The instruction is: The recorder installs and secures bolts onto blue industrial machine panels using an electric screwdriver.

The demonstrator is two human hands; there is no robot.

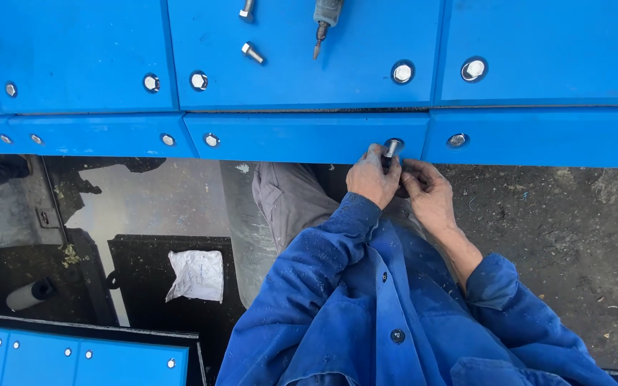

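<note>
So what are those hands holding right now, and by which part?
Both hands, left and right, pinch a silver metal bolt by its lower shank at the blue panel's hole.

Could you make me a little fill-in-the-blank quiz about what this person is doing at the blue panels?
1. Both hands, the left hand and the right hand, meet at a metal ____ set in a hole.
2. The panel that the bolt enters is coloured ____.
3. Two loose bolts lie on the upper panel beside a ____ tool.
4. On the dark floor at left lies a crumpled ____ bag.

Missing words: bolt; blue; grey; white
</note>
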